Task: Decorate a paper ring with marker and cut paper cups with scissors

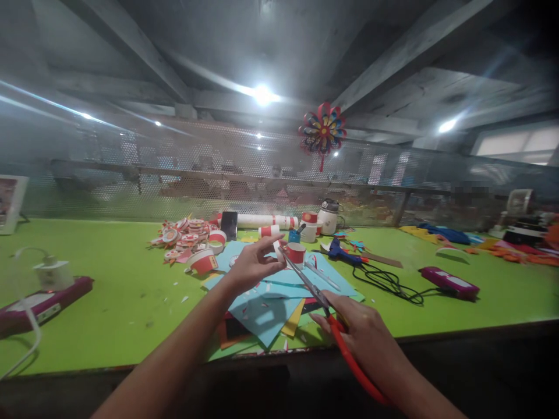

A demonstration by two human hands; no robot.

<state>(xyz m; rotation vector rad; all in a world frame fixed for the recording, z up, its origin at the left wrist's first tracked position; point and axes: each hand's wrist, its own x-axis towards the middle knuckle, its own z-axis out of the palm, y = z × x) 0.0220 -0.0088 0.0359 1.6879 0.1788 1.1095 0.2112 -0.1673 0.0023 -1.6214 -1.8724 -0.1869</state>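
My left hand [255,263] pinches a small white and red paper piece [279,251] above the blue paper sheets [262,311]. In my right hand [360,329] are large scissors with red handles [312,286], their blades pointing up and left with the tips at the paper piece. Just behind the piece stands a red and white paper cup [296,254]. A tipped, cut cup [203,262] lies left of my left hand.
On the green table [131,291] are a pile of round paper pieces [186,235], a phone [229,224], a white bottle [327,218], a blue glue gun [343,251] with black cable, and purple power strips [449,282] on both sides.
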